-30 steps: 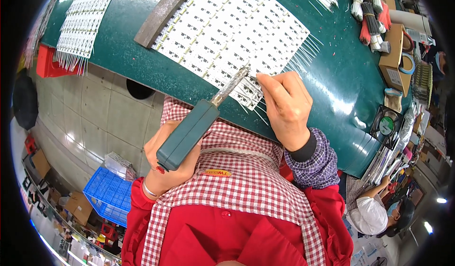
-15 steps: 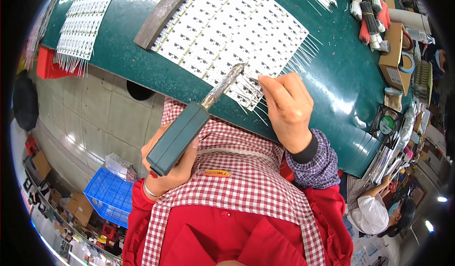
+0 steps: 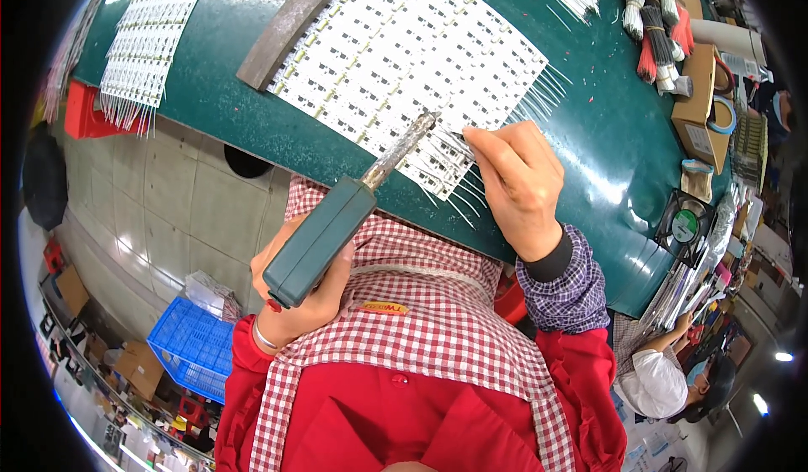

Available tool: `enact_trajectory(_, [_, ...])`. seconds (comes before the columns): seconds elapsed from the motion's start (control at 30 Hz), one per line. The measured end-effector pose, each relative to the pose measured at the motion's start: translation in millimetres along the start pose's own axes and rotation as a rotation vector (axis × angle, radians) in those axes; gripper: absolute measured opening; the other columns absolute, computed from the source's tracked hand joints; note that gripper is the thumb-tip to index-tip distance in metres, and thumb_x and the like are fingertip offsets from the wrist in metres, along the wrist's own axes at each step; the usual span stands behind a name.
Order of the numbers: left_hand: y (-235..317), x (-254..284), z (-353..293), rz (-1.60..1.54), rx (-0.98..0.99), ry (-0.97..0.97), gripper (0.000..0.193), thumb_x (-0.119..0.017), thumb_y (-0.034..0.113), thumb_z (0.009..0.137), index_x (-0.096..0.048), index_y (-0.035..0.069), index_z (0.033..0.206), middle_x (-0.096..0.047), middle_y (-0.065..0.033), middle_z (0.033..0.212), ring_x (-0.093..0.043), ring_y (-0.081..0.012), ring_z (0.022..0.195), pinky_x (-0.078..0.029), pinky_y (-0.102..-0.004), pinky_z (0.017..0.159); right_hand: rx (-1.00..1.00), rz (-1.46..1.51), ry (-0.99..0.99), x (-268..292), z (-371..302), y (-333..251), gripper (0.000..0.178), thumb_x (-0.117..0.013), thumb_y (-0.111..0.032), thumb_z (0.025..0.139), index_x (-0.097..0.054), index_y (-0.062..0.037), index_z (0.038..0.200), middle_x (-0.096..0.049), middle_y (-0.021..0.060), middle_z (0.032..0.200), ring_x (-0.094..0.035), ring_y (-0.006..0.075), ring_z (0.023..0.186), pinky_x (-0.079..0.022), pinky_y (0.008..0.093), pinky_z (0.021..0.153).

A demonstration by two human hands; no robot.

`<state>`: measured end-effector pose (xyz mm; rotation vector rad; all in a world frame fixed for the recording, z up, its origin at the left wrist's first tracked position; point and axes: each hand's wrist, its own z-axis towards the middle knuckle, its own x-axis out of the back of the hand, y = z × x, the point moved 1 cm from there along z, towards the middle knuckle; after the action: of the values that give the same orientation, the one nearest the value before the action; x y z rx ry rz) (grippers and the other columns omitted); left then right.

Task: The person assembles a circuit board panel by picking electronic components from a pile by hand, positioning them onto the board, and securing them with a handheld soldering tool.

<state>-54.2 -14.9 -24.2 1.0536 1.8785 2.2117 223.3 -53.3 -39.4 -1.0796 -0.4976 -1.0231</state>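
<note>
My left hand (image 3: 299,299) grips the green handle of a soldering iron (image 3: 337,224), whose metal tip reaches the near edge of a white panel of small circuit strips (image 3: 412,68) lying on the green table (image 3: 589,135). My right hand (image 3: 518,182) pinches a thin white wire against that edge, right beside the iron's tip. A row of thin white wires (image 3: 459,190) sticks out from the panel's near edge toward me.
A grey metal bar (image 3: 290,26) lies along the panel's left side. A second panel of strips (image 3: 151,34) lies far left. Wire bundles (image 3: 652,26), a cardboard box (image 3: 699,93) and a small fan (image 3: 686,224) sit at right. Another person (image 3: 665,379) is at lower right. A blue crate (image 3: 194,346) stands on the floor.
The soldering iron's tip and my right hand have shifted slightly along the panel's near edge; both hands keep their grip.
</note>
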Motion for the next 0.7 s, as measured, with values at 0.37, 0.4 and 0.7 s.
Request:
enact_trajectory(0.37, [9.8, 0.0, 12.1, 0.092, -0.061, -0.036, 0.02, -0.078, -0.007, 0.074, -0.073, -0.007, 0.094, -0.072, -0.0174, 0.091, -0.073, -0.0267, 0.076, -0.058, -0.0312, 0.067, -0.006, -0.016, -0.013, -2.4, -1.5, -0.4, 0.027, -0.076, 0.003, 0.073, -0.073, -0.0074, 0.097, -0.057, 0.004, 0.077, -0.06, 0.0216, 0.071, -0.048, 0.0348, 0.061])
enact_trajectory(0.4, [9.9, 0.2, 12.9, 0.125, -0.082, -0.066, 0.02, -0.077, -0.007, 0.074, -0.073, -0.006, 0.093, -0.072, -0.0172, 0.09, -0.072, -0.0268, 0.074, -0.057, -0.0313, 0.066, -0.006, -0.018, -0.014, -2.5, -1.4, -0.9, 0.027, -0.076, 0.003, 0.073, -0.073, -0.0074, 0.097, -0.057, 0.004, 0.077, -0.06, 0.0216, 0.071, -0.048, 0.0348, 0.061])
enact_trajectory(0.7, [12.3, -1.0, 14.8, 0.095, -0.058, -0.048, 0.019, -0.076, -0.006, 0.075, -0.072, -0.006, 0.093, -0.069, -0.0163, 0.088, -0.069, -0.0265, 0.07, -0.054, -0.0323, 0.062, -0.002, -0.012, -0.017, -2.5, 0.6, -0.4, 0.027, -0.075, 0.004, 0.073, -0.073, -0.0072, 0.097, -0.058, 0.0031, 0.078, -0.06, 0.021, 0.072, -0.049, 0.0344, 0.062])
